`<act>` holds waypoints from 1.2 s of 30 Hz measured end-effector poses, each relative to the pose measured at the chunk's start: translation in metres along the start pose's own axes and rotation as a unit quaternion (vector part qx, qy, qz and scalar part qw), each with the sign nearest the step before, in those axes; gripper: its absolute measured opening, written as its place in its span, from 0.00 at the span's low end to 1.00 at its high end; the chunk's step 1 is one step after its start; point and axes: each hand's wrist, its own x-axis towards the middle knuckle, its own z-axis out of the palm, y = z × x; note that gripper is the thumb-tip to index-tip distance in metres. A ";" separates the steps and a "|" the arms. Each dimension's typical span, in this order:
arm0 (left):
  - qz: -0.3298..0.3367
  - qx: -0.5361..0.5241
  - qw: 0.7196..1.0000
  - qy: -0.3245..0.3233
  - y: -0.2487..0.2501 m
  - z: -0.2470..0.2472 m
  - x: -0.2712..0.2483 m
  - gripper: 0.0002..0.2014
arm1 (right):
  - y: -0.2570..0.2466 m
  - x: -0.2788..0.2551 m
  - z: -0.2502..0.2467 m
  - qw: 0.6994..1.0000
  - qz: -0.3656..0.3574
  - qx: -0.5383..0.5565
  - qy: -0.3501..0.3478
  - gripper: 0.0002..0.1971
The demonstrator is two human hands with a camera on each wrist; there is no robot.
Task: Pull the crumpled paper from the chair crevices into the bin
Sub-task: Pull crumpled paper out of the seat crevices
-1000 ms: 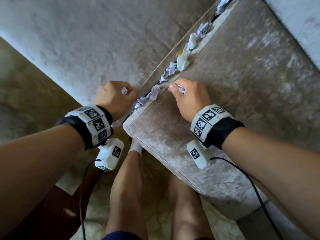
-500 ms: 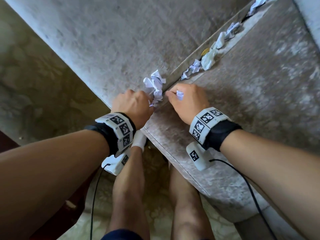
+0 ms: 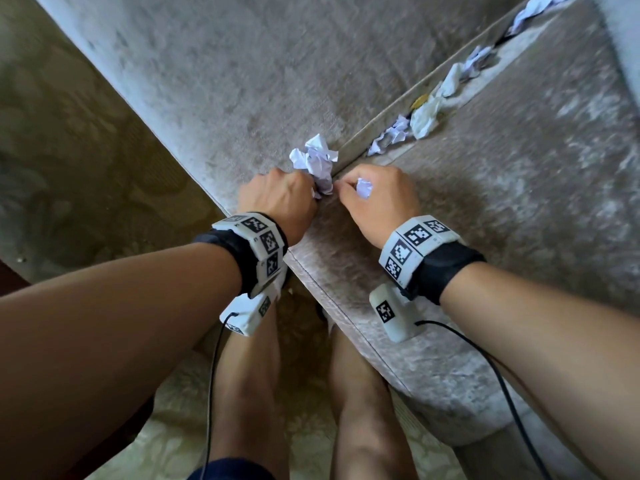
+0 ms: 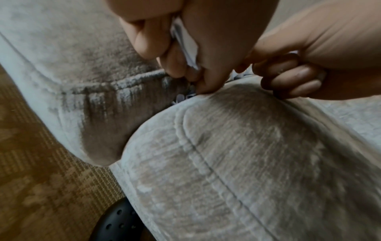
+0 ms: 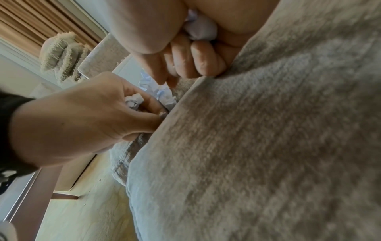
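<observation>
My left hand [image 3: 304, 192] grips a crumpled white paper wad [image 3: 317, 161] that sticks up out of the crevice at the front corner of the grey seat cushion [image 3: 502, 202]; paper also shows inside its fist [image 4: 185, 47]. My right hand [image 3: 349, 188] rests on the cushion just beside it, its fingers curled round a small paper ball [image 3: 363, 188], also seen in the palm [image 5: 201, 31]. More crumpled paper [image 3: 391, 135] lines the crevice further back, up to the far end [image 3: 530, 10]. The bin's black perforated rim [image 4: 117, 223] shows on the floor under the cushion.
The chair arm [image 3: 242, 64] rises left of the crevice. A patterned beige carpet [image 3: 69, 150] covers the floor at left. My bare legs [image 3: 363, 410] stand against the seat front. Wrist camera cables [image 3: 498, 375] hang by my forearms.
My left hand has pulled the paper wad up out of the front of the crevice and moved toward my right hand, which has held its small ball throughout. The view has swung left.
</observation>
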 end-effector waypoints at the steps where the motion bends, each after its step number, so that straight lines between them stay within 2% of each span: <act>1: 0.008 0.001 1.000 0.000 0.000 0.000 -0.001 0.10 | 0.000 0.000 -0.001 1.000 0.002 0.007 0.004 0.08; 5: 0.055 -0.030 0.998 -0.001 -0.004 -0.003 -0.008 0.15 | 0.002 -0.001 -0.003 0.999 0.009 0.033 0.026 0.06; 8: 0.047 -0.071 0.996 0.024 -0.006 -0.015 -0.015 0.21 | 0.002 -0.001 -0.004 0.998 0.016 0.046 0.040 0.05; 10: 0.035 -0.091 0.994 0.043 -0.010 -0.025 -0.017 0.19 | 0.002 -0.001 -0.005 0.998 0.021 0.047 0.042 0.05; 13: 0.033 -0.133 0.988 0.073 -0.018 -0.039 -0.020 0.20 | -0.001 0.000 -0.007 0.998 0.016 0.042 0.041 0.10; 17: 0.000 -0.170 0.981 0.092 -0.019 -0.052 -0.021 0.29 | -0.013 0.005 -0.006 0.999 0.005 0.041 0.030 0.18; 22: -0.020 -0.145 0.984 0.104 -0.022 -0.054 -0.013 0.14 | -0.036 0.017 0.008 1.000 0.015 -0.014 -0.002 0.24; 27: -0.044 -0.165 0.979 0.108 -0.024 -0.057 -0.005 0.08 | -0.043 0.024 0.021 0.999 0.023 -0.046 -0.017 0.14; 32: -0.019 -0.167 0.978 0.125 -0.024 -0.064 0.005 0.07 | -0.044 0.021 0.012 0.998 0.034 -0.041 0.013 0.11; 36: 0.001 -0.172 0.978 0.114 -0.016 -0.074 0.011 0.06 | -0.036 0.011 -0.011 0.999 0.034 -0.018 0.022 0.09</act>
